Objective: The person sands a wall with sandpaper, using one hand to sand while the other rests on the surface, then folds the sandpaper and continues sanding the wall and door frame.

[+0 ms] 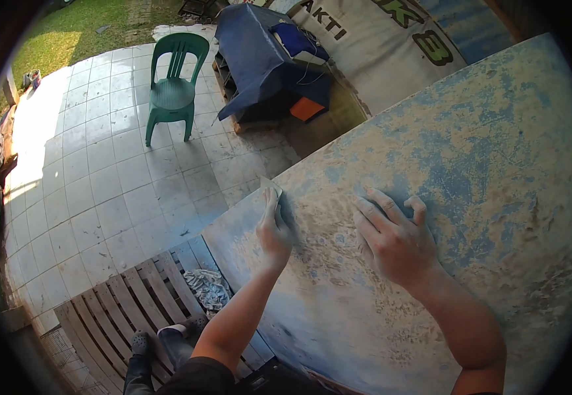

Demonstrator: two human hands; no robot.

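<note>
A large panel (460,178) with worn, patchy blue and cream paint fills the right side of the view, tilted in front of me. Near its left edge, my left hand (274,230) is closed on a thin pale sheet of sandpaper (271,187); one corner sticks out past the fingertips. My right hand (394,240) rests on the panel's face, fingers apart and slightly bent, the one at the right crooked more than the others. Whether anything lies beneath that palm is hidden. Pale dust coats both hands.
Below me is a slatted wooden platform (118,306), where my shoes stand near a crumpled patterned cloth (208,289). A green plastic chair (174,95) stands on the white tiled floor (101,171). Beyond the panel are a blue tarp-covered stack (253,59) and a printed banner (371,56).
</note>
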